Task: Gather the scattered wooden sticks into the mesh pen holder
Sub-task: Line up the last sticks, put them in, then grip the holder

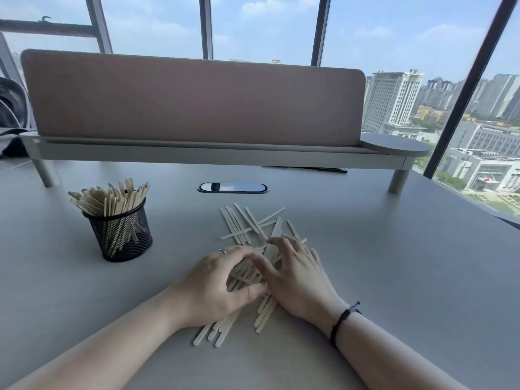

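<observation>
2 hands work the pile of sticks (247,223) on the surface (394,263): left hand (216,285) grasps a bunch, right hand (295,274) curls over it. The holder (122,235), far left, is partly filled. Next, probably squaring the bunch and lifting it across.

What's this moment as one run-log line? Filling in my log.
left hand: grips sticks | right hand: gathering sticks | holder: part-filled | loose sticks remain

Grey counter (394,263), black mesh pen holder (123,235) full of sticks at 10 o'clock, loose wooden sticks (247,223) scattered at centre, raised shelf (213,156) on legs at 12 o'clock, oval cable grommet (232,187) before it
</observation>
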A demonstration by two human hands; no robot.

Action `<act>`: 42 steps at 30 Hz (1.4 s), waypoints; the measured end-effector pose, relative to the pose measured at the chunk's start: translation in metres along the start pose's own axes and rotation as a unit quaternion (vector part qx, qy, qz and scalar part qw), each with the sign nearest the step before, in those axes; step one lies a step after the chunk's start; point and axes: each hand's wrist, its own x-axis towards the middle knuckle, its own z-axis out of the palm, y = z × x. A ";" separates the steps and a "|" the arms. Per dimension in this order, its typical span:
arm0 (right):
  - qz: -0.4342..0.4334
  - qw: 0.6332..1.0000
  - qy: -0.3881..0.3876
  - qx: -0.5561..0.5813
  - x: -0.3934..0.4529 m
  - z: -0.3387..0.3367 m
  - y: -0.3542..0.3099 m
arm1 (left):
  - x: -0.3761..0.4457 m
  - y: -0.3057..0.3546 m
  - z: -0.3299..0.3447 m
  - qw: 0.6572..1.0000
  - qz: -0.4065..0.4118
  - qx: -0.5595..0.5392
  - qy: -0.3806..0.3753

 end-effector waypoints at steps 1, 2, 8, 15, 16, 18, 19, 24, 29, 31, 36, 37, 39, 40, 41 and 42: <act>0.032 0.998 0.006 0.059 0.001 0.002 -0.008 | -0.001 0.002 -0.001 1.000 0.004 0.003 -0.005; 0.062 0.989 0.011 0.136 0.000 0.004 -0.017 | -0.003 0.004 -0.003 1.000 0.006 0.013 -0.009; 0.160 0.814 0.041 0.557 -0.014 0.004 -0.035 | -0.011 0.008 -0.010 0.996 -0.014 0.064 -0.054; 0.159 0.704 -0.003 0.693 -0.025 -0.011 -0.036 | -0.019 0.018 -0.002 0.988 -0.051 0.134 -0.064; 0.144 0.715 -0.007 0.684 -0.027 -0.008 -0.036 | -0.020 0.018 -0.002 0.988 -0.061 0.126 -0.058; 0.095 0.785 0.013 0.612 -0.028 -0.004 -0.038 | -0.021 0.014 -0.004 0.992 -0.068 0.096 -0.044; 0.070 0.846 0.030 0.528 -0.025 -0.003 -0.034 | -0.021 0.011 -0.006 0.994 -0.066 0.080 -0.043; 0.022 0.993 0.091 0.074 0.013 -0.007 0.015 | -0.022 -0.008 -0.019 0.999 -0.036 0.032 -0.007; 0.081 0.993 -0.021 -0.081 0.011 -0.011 0.027 | -0.020 -0.019 -0.022 1.000 0.001 0.013 0.012; 0.073 0.994 -0.004 -0.083 0.007 -0.010 0.026 | -0.019 -0.018 -0.021 1.000 0.012 0.000 0.028; 0.075 0.993 0.048 -0.071 -0.002 -0.015 0.020 | -0.018 -0.017 -0.019 0.997 0.039 -0.018 0.062; 0.066 0.994 0.059 -0.059 -0.004 -0.017 0.018 | -0.018 -0.018 -0.018 0.996 0.044 -0.012 0.070; 0.053 0.996 0.073 -0.022 -0.009 -0.017 0.012 | -0.018 -0.020 -0.017 0.995 0.043 -0.013 0.084; 0.050 0.996 0.073 -0.001 -0.012 -0.016 0.008 | -0.018 -0.021 -0.016 0.995 0.042 -0.010 0.091; 0.049 0.996 0.067 0.025 -0.013 -0.014 0.005 | -0.018 -0.021 -0.016 0.994 0.040 -0.005 0.098; 0.051 0.996 0.059 0.053 -0.015 -0.012 0.002 | -0.018 -0.021 -0.015 0.994 0.037 0.000 0.105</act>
